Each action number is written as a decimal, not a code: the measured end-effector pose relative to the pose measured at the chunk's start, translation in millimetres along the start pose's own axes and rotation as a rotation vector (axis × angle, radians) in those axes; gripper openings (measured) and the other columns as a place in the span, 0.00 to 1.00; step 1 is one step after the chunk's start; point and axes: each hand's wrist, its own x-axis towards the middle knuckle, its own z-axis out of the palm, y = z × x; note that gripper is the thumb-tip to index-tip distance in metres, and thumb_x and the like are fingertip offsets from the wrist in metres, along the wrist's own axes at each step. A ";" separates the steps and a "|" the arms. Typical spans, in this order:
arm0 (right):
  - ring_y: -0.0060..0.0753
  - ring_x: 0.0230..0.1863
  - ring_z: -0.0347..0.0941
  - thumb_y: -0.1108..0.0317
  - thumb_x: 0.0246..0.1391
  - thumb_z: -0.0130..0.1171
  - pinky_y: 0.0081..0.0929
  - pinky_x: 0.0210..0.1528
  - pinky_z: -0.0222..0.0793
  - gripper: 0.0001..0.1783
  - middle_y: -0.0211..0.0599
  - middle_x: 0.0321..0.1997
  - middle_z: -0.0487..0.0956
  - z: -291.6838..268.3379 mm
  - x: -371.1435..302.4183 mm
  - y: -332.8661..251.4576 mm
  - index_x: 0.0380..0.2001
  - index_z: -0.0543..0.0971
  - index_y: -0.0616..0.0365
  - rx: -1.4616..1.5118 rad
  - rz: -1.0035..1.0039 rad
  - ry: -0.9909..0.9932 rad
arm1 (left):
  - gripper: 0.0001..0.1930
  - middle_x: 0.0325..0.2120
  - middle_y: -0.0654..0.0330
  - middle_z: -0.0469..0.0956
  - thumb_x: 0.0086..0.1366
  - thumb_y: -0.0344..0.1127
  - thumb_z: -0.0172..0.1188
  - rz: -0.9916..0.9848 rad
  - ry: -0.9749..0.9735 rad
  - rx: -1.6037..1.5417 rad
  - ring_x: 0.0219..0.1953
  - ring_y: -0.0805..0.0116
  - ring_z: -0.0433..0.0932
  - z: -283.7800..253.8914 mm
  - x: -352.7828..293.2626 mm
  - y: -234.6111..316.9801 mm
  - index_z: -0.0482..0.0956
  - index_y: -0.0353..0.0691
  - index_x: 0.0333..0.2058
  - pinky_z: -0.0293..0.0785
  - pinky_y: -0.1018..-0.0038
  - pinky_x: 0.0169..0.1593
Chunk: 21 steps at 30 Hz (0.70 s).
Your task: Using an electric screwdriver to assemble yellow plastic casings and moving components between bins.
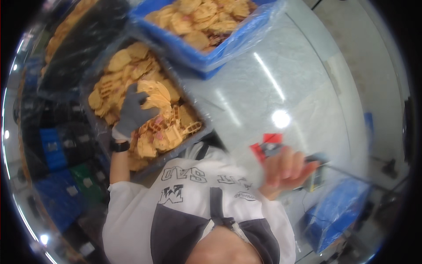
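Observation:
My left hand (135, 112), in a grey glove, reaches into a dark plastic-lined crate (196, 115) on my left. Its thumb and fingers close around a rounded, yellowish-tan plastic piece (156, 94). Many similar flat and openwork pieces (116, 86) lie heaped about it, some with reddish patches. My bare right hand (286, 169) hovers on the right side, slightly blurred, with its fingers loosely bent and the thumb apart. I see nothing held in it. Just beyond that hand lies a grey object (271, 148) with red pieces (273, 138) beside it on the table.
A blue lined crate (206, 61) full of similar pieces stands at the table's far side. The glossy pale table (281, 88) stretches to the right. Blue plastic-covered bins (336, 211) are at the lower right; more blue and green bins (85, 182) stand on the left.

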 end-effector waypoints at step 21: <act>0.31 0.16 0.67 0.48 0.61 0.34 0.21 0.12 0.61 0.25 0.40 0.34 0.69 -31.1 -10.2 -11.8 0.23 0.69 0.56 -0.043 0.035 0.201 | 0.35 0.52 0.45 0.63 0.45 0.52 0.65 -0.283 0.234 0.459 0.53 0.49 0.65 27.7 -95.7 -91.0 0.67 0.47 0.52 0.64 0.62 0.53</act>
